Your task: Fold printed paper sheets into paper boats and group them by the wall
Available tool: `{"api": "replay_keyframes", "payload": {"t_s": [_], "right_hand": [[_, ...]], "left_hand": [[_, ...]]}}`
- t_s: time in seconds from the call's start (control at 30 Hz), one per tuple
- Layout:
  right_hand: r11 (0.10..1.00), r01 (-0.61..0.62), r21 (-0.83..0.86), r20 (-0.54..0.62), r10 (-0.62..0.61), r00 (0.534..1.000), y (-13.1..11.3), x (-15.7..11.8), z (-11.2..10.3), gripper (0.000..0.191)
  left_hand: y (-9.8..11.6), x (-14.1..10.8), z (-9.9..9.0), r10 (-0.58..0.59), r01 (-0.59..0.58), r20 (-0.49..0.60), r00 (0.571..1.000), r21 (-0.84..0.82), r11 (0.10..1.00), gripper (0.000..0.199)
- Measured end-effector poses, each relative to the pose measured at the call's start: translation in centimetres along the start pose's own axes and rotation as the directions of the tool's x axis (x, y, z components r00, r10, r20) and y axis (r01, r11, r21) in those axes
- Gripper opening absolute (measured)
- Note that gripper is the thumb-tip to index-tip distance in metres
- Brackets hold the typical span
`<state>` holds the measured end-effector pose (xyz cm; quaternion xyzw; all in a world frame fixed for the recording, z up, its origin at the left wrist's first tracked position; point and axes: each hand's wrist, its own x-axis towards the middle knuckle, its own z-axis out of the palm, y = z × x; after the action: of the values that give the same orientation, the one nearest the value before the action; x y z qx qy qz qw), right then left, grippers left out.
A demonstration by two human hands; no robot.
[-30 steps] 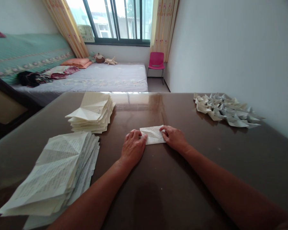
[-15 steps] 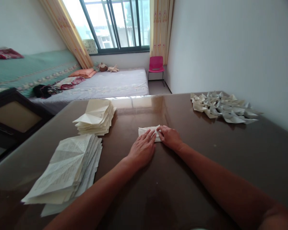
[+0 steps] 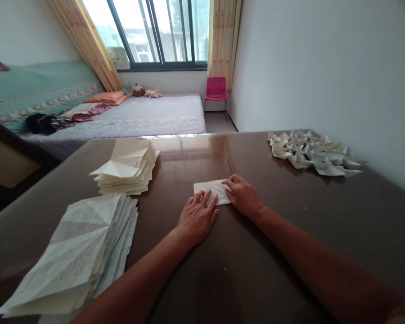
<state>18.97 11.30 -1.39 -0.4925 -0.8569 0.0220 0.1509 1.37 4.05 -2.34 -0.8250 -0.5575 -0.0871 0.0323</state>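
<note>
Folded paper (image 3: 214,185) lies flat on the brown table (image 3: 249,153), near the centre of the frame, between the two hands. At the far left edge stands a dark piece of furniture (image 3: 10,166). In the lower left rests a pile of written sheets (image 3: 81,238), its top sheet marked with creases fanning out from a point. Just beyond it, left of centre, a second pile (image 3: 128,157) of creased, yellowish sheets sits near the table's far edge; a bed (image 3: 168,108) shows behind. Both piles look like a good deal left to do.

At centre, the left hand (image 3: 197,218) lies palm down, fingers lightly spread, their tips on the paper's lower part. The right hand (image 3: 245,197) has bent fingers and thumb at the paper's right end; whether they pinch it or only press, I cannot tell. This piece seems partway along: a small flat rectangle, not yet raised.

In the upper right, a cluster of pointed paper shapes (image 3: 319,155) stands on the table, apparently the finished ones, too crowded to count.
</note>
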Motion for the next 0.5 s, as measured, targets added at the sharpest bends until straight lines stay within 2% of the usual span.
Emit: {"api": "replay_keyframes", "payload": {"t_s": [0.07,0.13,0.2,0.33,0.4,0.5], "right_hand": [[0.984,0.18,0.005,-0.038,-0.18,0.983,-0.8,-0.5,-0.1,0.039],[0.918,0.386,0.096,0.01,-0.388,0.922,-1.4,-1.0,0.1,0.045],[0.864,0.46,0.207,0.101,-0.486,0.868,-1.5,-1.5,0.5,0.057],[0.894,0.378,0.241,0.271,-0.436,0.858,-0.8,-2.1,0.4,0.09],[0.917,0.354,0.183,0.303,-0.395,0.867,-0.6,-2.5,0.0,0.096],[0.944,0.325,0.047,0.329,-0.322,0.888,-1.3,-2.9,-0.7,0.094]], "left_hand": [[-0.2,-0.1,0.4,0.001,-0.001,0.008,1.0,-0.016,1.0,0.045],[-0.5,-0.3,0.9,-0.005,0.006,0.034,0.999,-0.032,0.999,0.049],[-0.7,-0.5,1.2,0.022,-0.02,0.069,0.997,-0.043,0.999,0.055],[-1.3,-0.6,1.2,0.113,-0.112,0.089,0.99,-0.02,0.994,0.06],[-1.3,-0.5,1.0,0.12,-0.122,0.075,0.99,0.016,0.992,0.058],[-1.0,-0.5,0.6,0.1,-0.107,0.079,0.992,0.09,0.99,0.053]]}}
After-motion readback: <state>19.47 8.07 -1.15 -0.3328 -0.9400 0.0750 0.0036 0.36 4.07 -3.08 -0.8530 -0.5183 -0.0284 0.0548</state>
